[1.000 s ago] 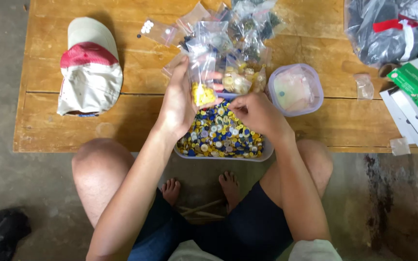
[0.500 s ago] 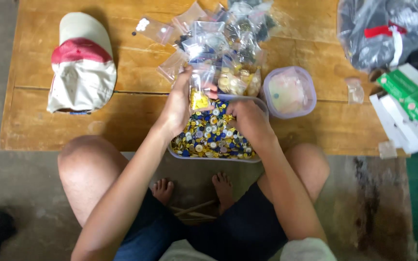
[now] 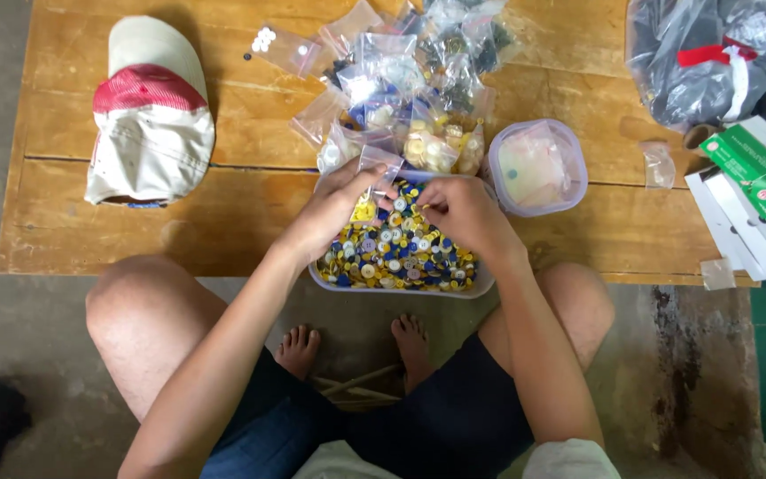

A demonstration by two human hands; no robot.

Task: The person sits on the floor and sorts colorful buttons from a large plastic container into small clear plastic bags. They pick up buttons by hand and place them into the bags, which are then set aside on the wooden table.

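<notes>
- A low wooden table (image 3: 179,231) is seen from above, with a seated person's bare knees and feet below its near edge.
- A clear tub of mixed buttons (image 3: 401,257), yellow, blue and white, is set at the middle of the near edge, overhanging it slightly.
- A small clear bag (image 3: 370,182) holding yellow buttons is pinched by the left hand (image 3: 330,213), fingers closed on it, above the tub's far rim.
- The right hand (image 3: 463,213) is curled over the tub beside the bag, fingertips drawn together; whether a button is held cannot be told.
- A heap of small filled bags (image 3: 410,80) is piled behind the tub, toward the far edge.
- A round lidded container (image 3: 538,168) is placed just right of the hands.
- A white and red cap (image 3: 148,115) is laid near the left edge.
- Green and white boxes (image 3: 755,177) are stacked by the right edge.
</notes>
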